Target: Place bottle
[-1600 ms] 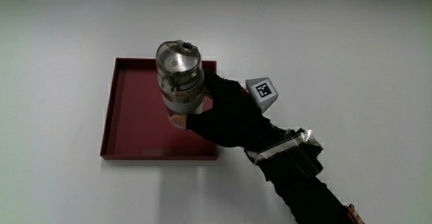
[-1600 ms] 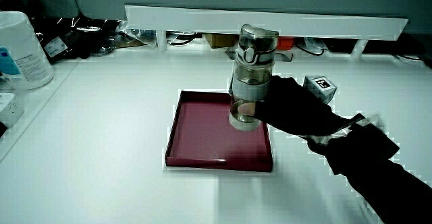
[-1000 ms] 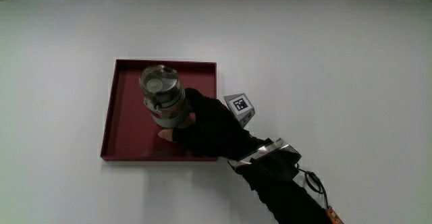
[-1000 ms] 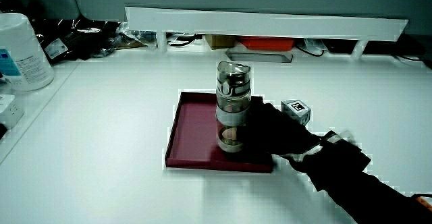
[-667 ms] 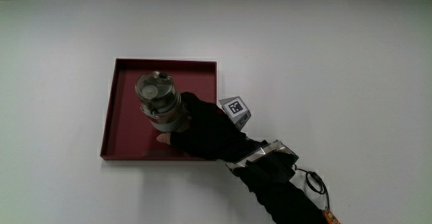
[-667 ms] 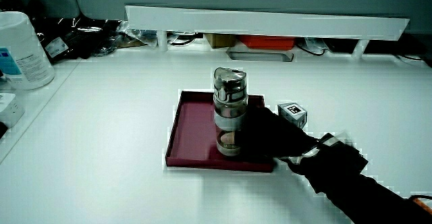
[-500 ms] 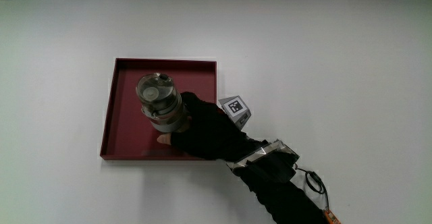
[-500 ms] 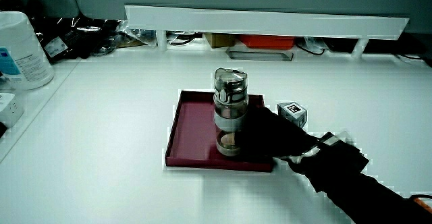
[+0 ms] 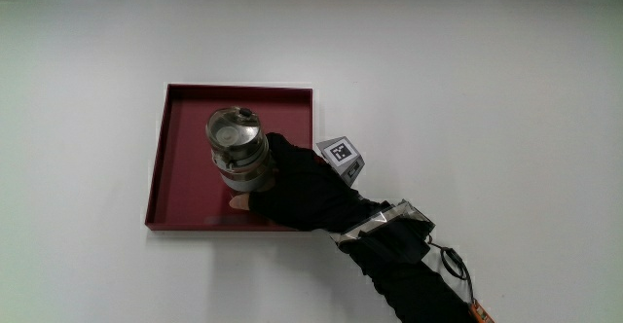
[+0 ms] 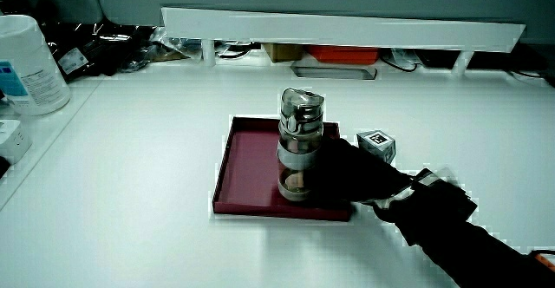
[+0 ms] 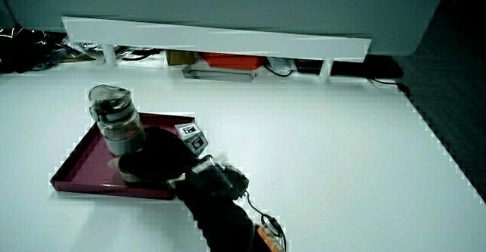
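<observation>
A clear bottle [image 9: 238, 148] with a grey band and a metal-grey lid stands upright in the dark red tray [image 9: 185, 158]; it shows in both side views, bottle [image 10: 298, 145] and bottle [image 11: 119, 127]. The gloved hand [image 9: 297, 187] is wrapped around the bottle's lower part, on the side nearer the person, fingers curled on it. The bottle's base rests on the tray floor [image 10: 251, 171]. The patterned cube [image 9: 341, 155] sits on the back of the hand.
A low white partition [image 10: 347, 28] runs along the table's edge farthest from the person, with cables and small items under it. A white canister [image 10: 26, 62] stands at the table's edge in a side view.
The hand carried the bottle down from above the tray's edge farthest from the person into the tray's middle and set it on the tray floor. Since half a second ago, almost nothing moved.
</observation>
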The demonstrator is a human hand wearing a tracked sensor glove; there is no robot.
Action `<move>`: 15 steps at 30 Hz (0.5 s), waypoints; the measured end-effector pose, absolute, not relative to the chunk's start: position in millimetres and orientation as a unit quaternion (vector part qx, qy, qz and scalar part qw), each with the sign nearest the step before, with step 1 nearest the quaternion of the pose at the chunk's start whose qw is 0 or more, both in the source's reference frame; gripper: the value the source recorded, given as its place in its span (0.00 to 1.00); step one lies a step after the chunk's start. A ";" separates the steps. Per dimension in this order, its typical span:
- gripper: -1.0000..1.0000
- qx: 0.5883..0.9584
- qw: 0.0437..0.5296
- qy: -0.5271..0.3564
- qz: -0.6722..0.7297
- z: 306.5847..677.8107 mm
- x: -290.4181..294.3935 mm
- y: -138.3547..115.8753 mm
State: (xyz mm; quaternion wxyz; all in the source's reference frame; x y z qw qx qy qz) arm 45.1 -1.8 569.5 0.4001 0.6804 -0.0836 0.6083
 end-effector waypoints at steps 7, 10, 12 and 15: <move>0.21 0.658 0.406 -0.085 0.628 567.7 50.8 -2.5; 0.15 0.656 0.399 -0.095 0.633 557.7 56.9 -6.4; 0.10 0.666 0.396 -0.103 0.623 543.9 61.8 -8.8; 0.04 0.663 0.401 -0.117 0.621 527.4 70.3 -11.4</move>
